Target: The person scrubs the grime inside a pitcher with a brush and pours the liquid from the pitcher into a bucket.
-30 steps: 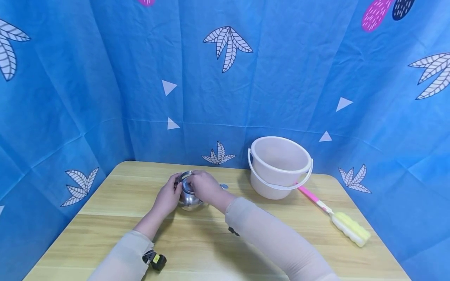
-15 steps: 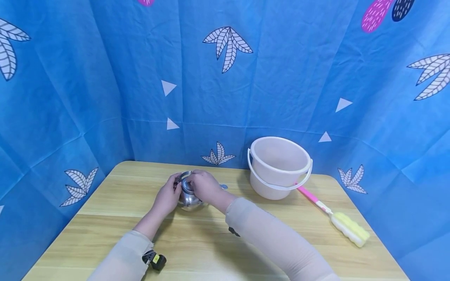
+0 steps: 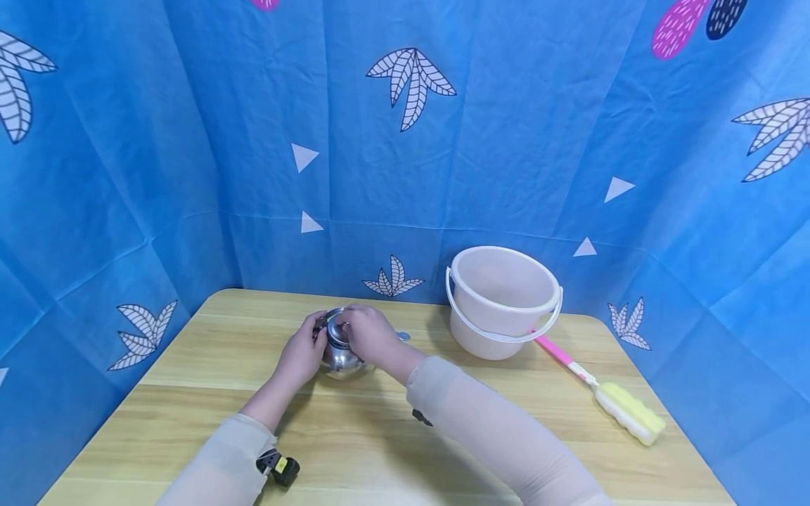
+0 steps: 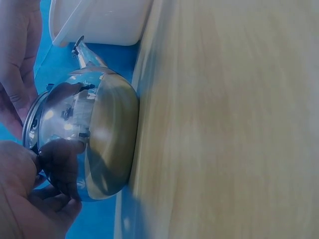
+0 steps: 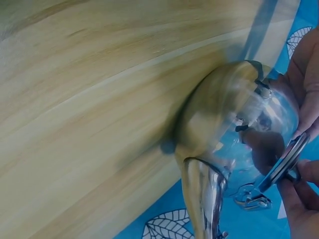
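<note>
A shiny round steel kettle stands upright on the wooden table, left of its middle. My left hand grips the kettle at its left side, near the rim and handle; in the left wrist view its curled fingers touch the body. From the right, my right hand reaches over the top. Its thumb and fingers pinch the knob of the lid, which sits at the kettle's mouth. The spout points to the right and shows in both wrist views. Part of the handle is hidden by my hands.
A white bucket with its handle hanging down stands at the back right. Beside it lies a long brush with a yellow and white sponge head and a pink handle. Blue patterned cloth hangs behind the table.
My right fingers have shifted very slightly at the lid. The kettle and my left hand stay in the same place.
</note>
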`<state>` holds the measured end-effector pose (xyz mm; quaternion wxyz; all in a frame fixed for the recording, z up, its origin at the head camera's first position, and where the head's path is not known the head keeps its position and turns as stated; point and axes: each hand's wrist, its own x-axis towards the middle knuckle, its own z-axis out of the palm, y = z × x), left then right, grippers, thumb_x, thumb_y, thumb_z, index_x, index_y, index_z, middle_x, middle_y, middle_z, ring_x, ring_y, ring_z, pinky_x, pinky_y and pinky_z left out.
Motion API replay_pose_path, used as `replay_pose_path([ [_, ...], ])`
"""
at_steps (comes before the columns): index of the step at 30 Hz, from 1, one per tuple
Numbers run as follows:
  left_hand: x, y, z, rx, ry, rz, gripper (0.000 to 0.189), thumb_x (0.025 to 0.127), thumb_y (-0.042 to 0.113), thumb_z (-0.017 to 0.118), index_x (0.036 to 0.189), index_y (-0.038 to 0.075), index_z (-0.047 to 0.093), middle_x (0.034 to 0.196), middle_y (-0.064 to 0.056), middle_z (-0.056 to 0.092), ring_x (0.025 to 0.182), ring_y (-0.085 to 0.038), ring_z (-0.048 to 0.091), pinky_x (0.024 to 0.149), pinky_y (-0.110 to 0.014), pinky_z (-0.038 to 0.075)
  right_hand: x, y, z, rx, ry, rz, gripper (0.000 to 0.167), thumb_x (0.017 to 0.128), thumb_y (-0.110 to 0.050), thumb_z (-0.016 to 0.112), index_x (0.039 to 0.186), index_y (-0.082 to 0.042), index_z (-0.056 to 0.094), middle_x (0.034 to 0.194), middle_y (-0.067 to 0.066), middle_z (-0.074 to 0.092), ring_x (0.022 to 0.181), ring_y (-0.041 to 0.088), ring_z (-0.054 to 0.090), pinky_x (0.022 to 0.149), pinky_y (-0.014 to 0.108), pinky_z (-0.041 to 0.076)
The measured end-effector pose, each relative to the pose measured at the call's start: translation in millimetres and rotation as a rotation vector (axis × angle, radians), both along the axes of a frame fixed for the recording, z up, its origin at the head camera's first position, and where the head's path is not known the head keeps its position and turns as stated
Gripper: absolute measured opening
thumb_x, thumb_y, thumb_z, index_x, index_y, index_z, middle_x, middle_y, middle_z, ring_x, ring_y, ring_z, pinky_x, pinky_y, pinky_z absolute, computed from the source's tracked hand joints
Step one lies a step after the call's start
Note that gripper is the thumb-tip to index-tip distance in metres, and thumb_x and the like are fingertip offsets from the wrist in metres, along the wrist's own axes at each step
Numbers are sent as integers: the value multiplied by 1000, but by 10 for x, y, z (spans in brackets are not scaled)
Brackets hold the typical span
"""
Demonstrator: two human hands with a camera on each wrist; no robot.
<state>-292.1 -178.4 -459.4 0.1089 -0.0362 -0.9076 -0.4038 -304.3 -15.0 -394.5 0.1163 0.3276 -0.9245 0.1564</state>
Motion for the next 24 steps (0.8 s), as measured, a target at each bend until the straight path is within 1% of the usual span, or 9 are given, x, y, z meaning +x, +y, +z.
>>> replay_pose_path([
  [6, -5, 0, 0, 10, -21, -8, 47, 107, 17, 43, 151, 1, 36, 142, -30, 51, 127, -47, 52, 106, -58, 43, 0, 36, 4, 14, 12, 13, 22, 94, -1, 65, 107, -12, 77, 107, 5, 72, 101, 19, 69, 92, 25, 54],
  [12, 0, -1, -1, 10, -25, -2, 47, 107, 17, 43, 151, 2, 37, 141, -30, 51, 126, -48, 52, 105, -59, 43, 29, 62, 34, 19, 21, 15, 22, 93, -1, 65, 109, -10, 77, 109, 6, 71, 101, 20, 69, 91, 26, 55],
  [19, 17, 1, 7, 7, -26, -6, 47, 108, 17, 42, 151, 2, 36, 141, -31, 51, 126, -49, 52, 105, -60, 43, 96, 85, 78, 34, 39, 24, 22, 92, -2, 66, 107, -12, 77, 109, 5, 72, 101, 20, 69, 91, 26, 55],
  [24, 17, 3, 26, 11, -17, -8, 46, 107, 16, 43, 150, 1, 37, 139, -31, 53, 125, -48, 53, 104, -59, 43, 147, 94, 111, 71, 41, 23, 21, 93, -4, 67, 110, -14, 77, 114, 5, 71, 107, 20, 67, 94, 26, 53],
])
